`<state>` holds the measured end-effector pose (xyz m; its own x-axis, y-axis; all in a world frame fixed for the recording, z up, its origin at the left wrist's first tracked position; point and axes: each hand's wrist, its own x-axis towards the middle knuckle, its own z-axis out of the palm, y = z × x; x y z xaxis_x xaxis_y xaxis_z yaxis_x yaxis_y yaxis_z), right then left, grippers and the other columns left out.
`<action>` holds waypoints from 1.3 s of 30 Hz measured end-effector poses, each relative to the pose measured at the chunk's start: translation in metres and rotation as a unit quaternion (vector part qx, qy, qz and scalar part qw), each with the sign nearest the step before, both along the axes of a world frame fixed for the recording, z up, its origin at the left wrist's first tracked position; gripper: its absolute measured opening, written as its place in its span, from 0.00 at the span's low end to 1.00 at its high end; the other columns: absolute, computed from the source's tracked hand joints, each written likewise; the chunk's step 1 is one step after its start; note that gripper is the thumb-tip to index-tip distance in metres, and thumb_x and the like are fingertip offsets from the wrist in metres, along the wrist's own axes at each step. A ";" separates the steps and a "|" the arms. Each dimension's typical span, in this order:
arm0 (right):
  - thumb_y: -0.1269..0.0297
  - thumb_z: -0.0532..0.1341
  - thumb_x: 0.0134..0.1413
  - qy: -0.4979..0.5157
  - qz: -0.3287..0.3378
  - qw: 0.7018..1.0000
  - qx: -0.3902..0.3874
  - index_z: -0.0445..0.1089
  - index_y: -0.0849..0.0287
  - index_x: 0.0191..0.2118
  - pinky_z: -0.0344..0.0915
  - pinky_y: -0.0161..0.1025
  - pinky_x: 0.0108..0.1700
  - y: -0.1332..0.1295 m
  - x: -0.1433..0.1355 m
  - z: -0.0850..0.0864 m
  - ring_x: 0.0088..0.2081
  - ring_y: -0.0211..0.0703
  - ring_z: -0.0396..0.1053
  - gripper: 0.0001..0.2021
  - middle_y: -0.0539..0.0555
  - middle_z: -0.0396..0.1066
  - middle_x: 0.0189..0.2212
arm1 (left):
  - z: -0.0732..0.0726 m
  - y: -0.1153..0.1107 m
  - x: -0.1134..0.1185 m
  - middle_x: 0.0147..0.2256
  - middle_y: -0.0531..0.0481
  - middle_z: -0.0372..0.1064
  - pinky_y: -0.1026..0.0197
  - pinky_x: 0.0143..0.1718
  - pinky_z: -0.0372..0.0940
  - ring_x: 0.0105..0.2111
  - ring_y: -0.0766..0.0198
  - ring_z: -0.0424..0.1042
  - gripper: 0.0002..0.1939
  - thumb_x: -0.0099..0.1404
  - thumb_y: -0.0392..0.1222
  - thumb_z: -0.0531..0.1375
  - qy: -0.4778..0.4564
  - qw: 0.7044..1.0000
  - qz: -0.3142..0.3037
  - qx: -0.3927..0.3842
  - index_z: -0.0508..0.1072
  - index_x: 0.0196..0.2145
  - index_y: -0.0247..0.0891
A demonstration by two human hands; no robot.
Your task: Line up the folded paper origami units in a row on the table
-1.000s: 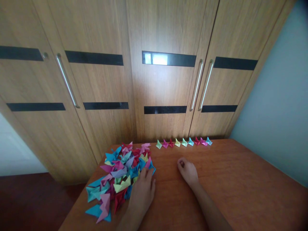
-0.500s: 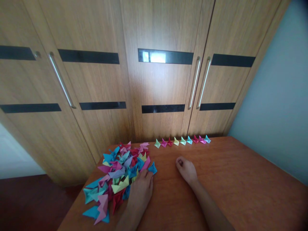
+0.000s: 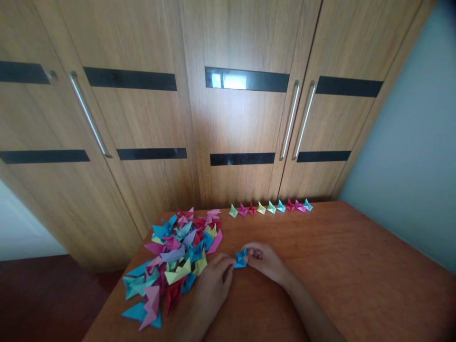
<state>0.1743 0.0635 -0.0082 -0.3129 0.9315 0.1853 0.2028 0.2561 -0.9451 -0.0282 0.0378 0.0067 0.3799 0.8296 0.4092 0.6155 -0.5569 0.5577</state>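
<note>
A: Where's the blue paper piece [image 3: 241,259] right now?

B: Just to the right of the paper pile [image 3: 176,256], a little clear of the pile's edge, over bare table [image 3: 356,275]; both hands meet on it. The left hand [image 3: 213,280] has its fingertips closed against the piece's left side; the right hand [image 3: 267,261] has its fingers curled in, pinching the right side.

A: Is it lifted or lying flat?

B: Hard to say from this angle; it looks low, touching or nearly touching the table; I can't tell which.

A: What else stands about the pile?

B: Beyond it and to its right, along the far edge of the table, a row of small folded pieces [image 3: 270,207] stands in a line, green, pink, red, yellow, blue and so on, well apart from the hands; behind that are the wooden wardrobe doors [image 3: 242,118] with their long handles.

A: So which step is this, in your view?

B: I'd judge one piece has been drawn out of the pile and is being gripped or straightened between both hands; it hasn't joined the row.

A: And what would the next move ask for?

B: Probably a light two-sided pinch so the folds aren't crushed; then a carry away from the pile, past the right hand's side, toward the row's near end, set upright and spaced like its neighbours.
</note>
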 end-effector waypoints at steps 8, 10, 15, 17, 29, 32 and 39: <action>0.53 0.61 0.49 -0.031 -0.135 0.989 0.059 0.73 0.59 0.29 0.59 0.32 0.28 0.007 0.012 0.001 0.25 0.36 0.62 0.13 0.48 0.67 0.22 | -0.003 -0.003 0.003 0.39 0.49 0.71 0.60 0.43 0.66 0.40 0.62 0.71 0.16 0.62 0.33 0.51 -0.055 0.998 0.035 -0.007 0.70 0.45 0.42; 0.50 0.60 0.48 -0.004 -0.224 0.971 0.080 0.71 0.60 0.28 0.60 0.32 0.29 0.012 0.029 0.004 0.26 0.37 0.63 0.16 0.49 0.68 0.23 | -0.004 -0.003 0.003 0.37 0.49 0.72 0.61 0.41 0.66 0.38 0.63 0.71 0.14 0.61 0.33 0.52 -0.058 0.997 0.031 -0.028 0.71 0.43 0.41; 0.44 0.57 0.48 0.005 -0.459 0.881 0.112 0.69 0.62 0.30 0.59 0.33 0.27 0.031 0.104 0.009 0.25 0.39 0.64 0.22 0.52 0.69 0.23 | -0.005 0.000 0.004 0.32 0.51 0.73 0.64 0.35 0.65 0.32 0.64 0.72 0.12 0.60 0.34 0.52 -0.075 0.992 0.011 -0.098 0.73 0.38 0.40; 0.43 0.56 0.47 -0.052 -0.520 0.845 0.109 0.70 0.63 0.33 0.61 0.34 0.29 0.039 0.143 0.008 0.27 0.42 0.67 0.24 0.56 0.72 0.25 | -0.007 0.002 0.003 0.31 0.52 0.73 0.65 0.35 0.64 0.31 0.65 0.71 0.13 0.59 0.33 0.52 -0.082 0.989 0.010 -0.121 0.73 0.37 0.39; 0.50 0.50 0.54 -0.447 -0.501 0.728 -0.137 0.71 0.56 0.45 0.66 0.46 0.35 0.056 0.236 -0.027 0.40 0.61 0.71 0.21 0.65 0.73 0.38 | -0.009 0.004 0.004 0.29 0.53 0.72 0.66 0.32 0.61 0.30 0.64 0.70 0.12 0.59 0.34 0.51 -0.063 0.985 0.019 -0.161 0.73 0.35 0.40; 0.51 0.49 0.55 -0.473 -0.485 0.720 -0.151 0.71 0.58 0.46 0.66 0.47 0.36 0.063 0.235 -0.028 0.41 0.61 0.71 0.22 0.66 0.72 0.39 | -0.008 0.004 0.004 0.28 0.53 0.72 0.66 0.32 0.60 0.29 0.64 0.70 0.12 0.58 0.34 0.51 -0.054 0.984 0.020 -0.166 0.73 0.34 0.40; 0.51 0.48 0.55 -0.486 -0.479 0.712 -0.164 0.70 0.58 0.47 0.67 0.49 0.37 0.075 0.242 -0.026 0.43 0.62 0.70 0.22 0.66 0.71 0.41 | -0.004 0.003 0.004 0.29 0.52 0.73 0.66 0.33 0.60 0.31 0.64 0.70 0.12 0.58 0.33 0.51 -0.050 0.984 0.022 -0.171 0.73 0.33 0.40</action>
